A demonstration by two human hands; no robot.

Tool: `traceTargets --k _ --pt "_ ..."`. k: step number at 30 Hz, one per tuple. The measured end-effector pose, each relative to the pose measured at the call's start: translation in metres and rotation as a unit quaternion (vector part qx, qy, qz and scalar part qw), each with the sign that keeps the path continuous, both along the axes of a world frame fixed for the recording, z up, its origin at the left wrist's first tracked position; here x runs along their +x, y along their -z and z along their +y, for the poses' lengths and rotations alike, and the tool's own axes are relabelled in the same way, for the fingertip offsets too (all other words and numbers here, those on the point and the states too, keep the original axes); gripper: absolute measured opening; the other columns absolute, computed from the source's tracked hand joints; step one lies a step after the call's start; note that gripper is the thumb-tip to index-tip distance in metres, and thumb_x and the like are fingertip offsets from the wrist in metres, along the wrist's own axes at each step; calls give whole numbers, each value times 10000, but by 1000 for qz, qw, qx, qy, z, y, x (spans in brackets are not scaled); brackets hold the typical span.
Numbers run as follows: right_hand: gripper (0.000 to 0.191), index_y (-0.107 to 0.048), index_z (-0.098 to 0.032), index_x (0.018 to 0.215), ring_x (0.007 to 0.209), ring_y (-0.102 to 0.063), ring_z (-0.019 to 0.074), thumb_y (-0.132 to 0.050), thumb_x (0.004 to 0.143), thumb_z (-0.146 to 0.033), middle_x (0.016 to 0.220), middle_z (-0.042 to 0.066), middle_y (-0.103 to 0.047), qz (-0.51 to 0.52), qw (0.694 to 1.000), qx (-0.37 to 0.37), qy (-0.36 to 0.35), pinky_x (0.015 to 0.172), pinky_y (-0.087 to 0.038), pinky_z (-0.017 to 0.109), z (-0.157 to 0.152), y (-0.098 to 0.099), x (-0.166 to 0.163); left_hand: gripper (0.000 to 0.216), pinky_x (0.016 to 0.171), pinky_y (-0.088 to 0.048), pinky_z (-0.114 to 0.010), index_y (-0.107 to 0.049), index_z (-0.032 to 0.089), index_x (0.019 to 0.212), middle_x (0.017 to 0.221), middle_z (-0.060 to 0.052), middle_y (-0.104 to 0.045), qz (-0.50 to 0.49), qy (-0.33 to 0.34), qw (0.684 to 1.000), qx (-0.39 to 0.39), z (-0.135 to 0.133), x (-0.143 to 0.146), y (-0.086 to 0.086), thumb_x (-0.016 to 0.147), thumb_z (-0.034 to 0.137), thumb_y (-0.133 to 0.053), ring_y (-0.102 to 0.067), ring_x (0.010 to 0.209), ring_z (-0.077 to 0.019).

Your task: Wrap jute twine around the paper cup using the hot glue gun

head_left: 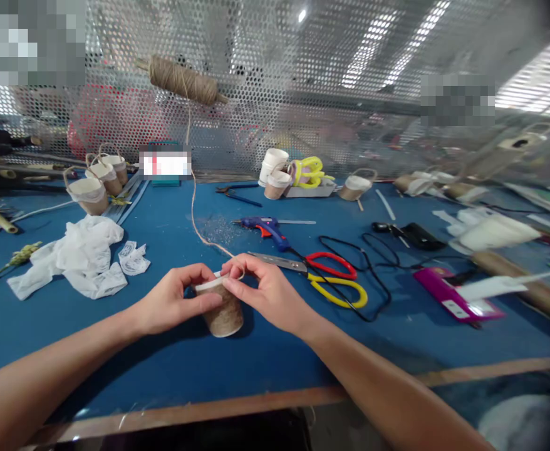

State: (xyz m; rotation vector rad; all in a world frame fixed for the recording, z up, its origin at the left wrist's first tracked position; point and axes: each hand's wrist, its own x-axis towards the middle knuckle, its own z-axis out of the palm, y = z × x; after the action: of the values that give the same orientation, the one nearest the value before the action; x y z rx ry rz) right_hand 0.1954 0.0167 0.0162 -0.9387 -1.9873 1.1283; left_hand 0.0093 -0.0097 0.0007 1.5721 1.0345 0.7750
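A small paper cup wrapped in brown burlap (224, 318), with a white rim, is held just above or on the blue table near its front edge; I cannot tell which. My left hand (171, 304) is closed around the cup's left side, thumb outside and fingers at the rim. My right hand (268, 291) pinches the end of a jute twine (193, 210) against the rim's right side, where a small loop shows. That twine runs up to a spool (181, 81) hanging at the mesh. Beyond my right hand lie scissors (334, 275) with red and yellow handles and a blue glue gun (265, 230).
White lace (84, 257) lies at the left, below several handled burlap cups (89, 195). Pliers (240, 195), white cups (274, 166) and another handled cup (354, 186) stand toward the mesh. A black cord (364, 250) and a magenta power strip (458, 297) are on the right.
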Motion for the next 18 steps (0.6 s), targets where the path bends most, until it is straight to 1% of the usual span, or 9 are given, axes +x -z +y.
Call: traceTargets --k 7,10,14,16,18 --pt "149 -463 -208 695 809 -568 159 -559 802 -246 820 21 -585 -24 999 46 14 772 -437 319 -3 -3 -3 241 627 -408 -251 -553 133 749 691 -11 -571 12 -18 999 24 -2 3 -6 800 364 -506 -486 651 -127" --pt "144 -462 -214 709 807 -566 158 -555 810 -255 831 22 -587 -30 998 62 16 776 -444 324 -4 -1 -3 216 619 -403 -250 -552 137 717 663 -4 -566 27 -28 999 33 -2 6 -9 790 333 -498 -484 641 -129" --pt "117 -487 -215 741 798 -556 159 -544 825 -274 813 24 -580 -42 994 105 13 761 -449 317 -6 1 -3 188 628 -389 -247 -545 138 673 646 5 -549 38 -37 998 35 -2 8 -13 765 298 -512 -477 644 -130" --pt "118 -498 -212 784 812 -555 161 -575 808 -298 849 38 -584 -38 991 132 -1 762 -455 315 -6 0 -2 174 650 -390 -249 -553 134 678 666 1 -554 28 -35 999 30 -1 7 -12 760 283 -517 -482 664 -132" --pt "189 -511 -201 853 877 -561 170 -611 780 -344 925 62 -590 -24 986 163 -14 805 -456 317 -1 -1 2 163 669 -393 -253 -568 130 705 691 -3 -563 7 -41 999 21 -1 5 -10 767 274 -521 -488 678 -132"
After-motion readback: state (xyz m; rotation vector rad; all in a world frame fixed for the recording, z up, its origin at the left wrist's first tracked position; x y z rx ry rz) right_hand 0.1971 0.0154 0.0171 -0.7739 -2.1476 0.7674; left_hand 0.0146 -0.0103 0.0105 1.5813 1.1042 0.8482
